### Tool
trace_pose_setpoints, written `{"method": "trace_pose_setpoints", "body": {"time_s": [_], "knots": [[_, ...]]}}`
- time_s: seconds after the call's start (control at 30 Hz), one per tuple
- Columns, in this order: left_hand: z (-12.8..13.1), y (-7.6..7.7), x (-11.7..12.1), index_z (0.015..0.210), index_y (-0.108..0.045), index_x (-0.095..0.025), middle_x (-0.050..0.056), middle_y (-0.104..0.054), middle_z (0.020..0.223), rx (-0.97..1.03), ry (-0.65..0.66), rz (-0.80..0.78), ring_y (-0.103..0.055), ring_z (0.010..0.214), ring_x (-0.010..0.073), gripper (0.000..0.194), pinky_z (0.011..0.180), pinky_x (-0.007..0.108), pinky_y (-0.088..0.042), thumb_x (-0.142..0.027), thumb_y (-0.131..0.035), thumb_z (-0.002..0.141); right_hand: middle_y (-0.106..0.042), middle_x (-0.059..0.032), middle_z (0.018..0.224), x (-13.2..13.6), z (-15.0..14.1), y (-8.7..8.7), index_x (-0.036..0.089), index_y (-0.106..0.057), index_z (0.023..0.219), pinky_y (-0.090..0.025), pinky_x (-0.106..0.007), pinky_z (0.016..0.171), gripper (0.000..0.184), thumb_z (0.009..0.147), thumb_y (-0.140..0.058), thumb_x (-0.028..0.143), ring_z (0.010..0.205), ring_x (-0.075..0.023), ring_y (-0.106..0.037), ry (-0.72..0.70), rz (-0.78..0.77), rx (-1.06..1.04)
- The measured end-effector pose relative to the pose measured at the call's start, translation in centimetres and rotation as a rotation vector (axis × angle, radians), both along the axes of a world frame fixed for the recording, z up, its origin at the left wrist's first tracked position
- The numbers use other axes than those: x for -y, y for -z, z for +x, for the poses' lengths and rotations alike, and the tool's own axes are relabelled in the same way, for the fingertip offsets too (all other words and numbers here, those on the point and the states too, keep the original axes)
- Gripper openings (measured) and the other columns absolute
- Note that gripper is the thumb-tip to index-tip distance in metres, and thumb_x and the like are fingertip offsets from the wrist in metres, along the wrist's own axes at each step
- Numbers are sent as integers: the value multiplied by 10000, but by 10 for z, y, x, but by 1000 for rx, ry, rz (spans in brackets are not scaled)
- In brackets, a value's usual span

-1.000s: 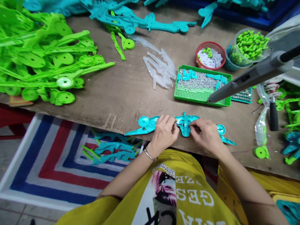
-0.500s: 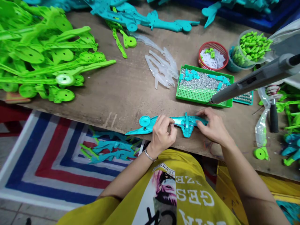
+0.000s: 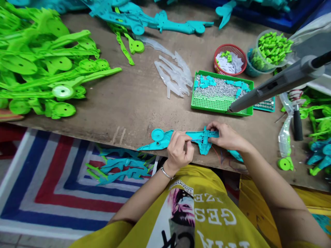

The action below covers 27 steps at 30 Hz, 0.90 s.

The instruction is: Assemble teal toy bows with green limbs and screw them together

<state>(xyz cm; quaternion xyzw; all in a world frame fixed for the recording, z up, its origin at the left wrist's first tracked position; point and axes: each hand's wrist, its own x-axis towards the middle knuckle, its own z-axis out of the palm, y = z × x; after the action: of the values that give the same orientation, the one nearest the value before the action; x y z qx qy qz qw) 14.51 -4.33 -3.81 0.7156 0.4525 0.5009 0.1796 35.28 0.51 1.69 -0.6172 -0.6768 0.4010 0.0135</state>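
Observation:
A long teal plastic shell (image 3: 157, 144) lies at the table's front edge, its ribbed inner side up, a round disc at its left end and a cross-shaped piece near its right. My left hand (image 3: 180, 148) is closed over the middle of the shell, thumb and forefinger pinched at its rim. Thin dark wire seems to run along the shell beside those fingertips. My right hand (image 3: 226, 137) grips the shell's right end between thumb and fingers. Under my right wrist, another teal piece (image 3: 236, 155) shows partly, with thin loose wires near it.
Beyond my hands stands a green tray (image 3: 221, 107) of small metal parts, with a grey hanging screwdriver (image 3: 271, 86) over it. Behind are a red basket (image 3: 216, 65) and a tub of green pieces (image 3: 275, 48). Green parts (image 3: 59, 63) pile up left; clear pieces (image 3: 178, 74) lie mid-table.
My right hand has moved left along the shell, and the fingers now close nearer the cross-shaped piece. A teal piece shows under my right wrist. The view has shifted slightly.

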Motion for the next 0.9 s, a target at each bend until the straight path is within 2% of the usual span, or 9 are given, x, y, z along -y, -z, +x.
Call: {"method": "trace_pose_setpoints", "body": {"time_s": [0.23,0.5,0.6,0.7,0.8,0.9], "knots": [[-1,3,3,916,-552,-210,32,-584,810,24,-17,23,-600,816,191,159,762,361,-570,-77,-506,842,-714,-59,1021,0,3,2,207,-626,1100,-461,-317,777,410,697,-701,211,916,-236,-650,-59,-36,-11],[-2,3,2,927,-569,-211,38,-611,823,8,10,9,-617,832,191,164,773,358,-569,-87,-528,828,-663,1,773,1,-3,3,196,-638,983,-386,-258,594,325,661,-661,159,675,-163,-569,-69,10,27],[-1,2,3,919,-580,-209,33,-611,819,50,13,-6,-618,833,187,156,778,360,-574,-85,-531,839,-691,-11,836,0,2,2,192,-644,1012,-440,-268,648,333,679,-662,185,730,-176,-607,-88,-1,-42],[0,2,2,902,-580,-215,17,-599,819,201,-7,-66,-626,830,175,119,788,364,-585,-113,-523,880,-724,-38,946,-3,9,2,182,-646,1045,-504,-288,743,353,700,-596,126,829,-188,-655,-64,-21,-137],[-6,-2,0,907,-588,-213,13,-593,854,382,-88,-132,-636,843,167,85,791,370,-590,-157,-525,916,-740,-46,1000,-6,17,4,182,-664,1040,-534,-304,804,384,703,-529,58,891,-188,-676,-48,-17,-193],[-25,-12,-6,931,-625,-209,20,-622,885,352,-207,-51,-641,869,174,70,809,374,-566,-178,-566,911,-749,-45,1049,-9,24,7,195,-695,1033,-541,-330,869,386,723,-527,39,947,-197,-686,-59,19,-180]]}}
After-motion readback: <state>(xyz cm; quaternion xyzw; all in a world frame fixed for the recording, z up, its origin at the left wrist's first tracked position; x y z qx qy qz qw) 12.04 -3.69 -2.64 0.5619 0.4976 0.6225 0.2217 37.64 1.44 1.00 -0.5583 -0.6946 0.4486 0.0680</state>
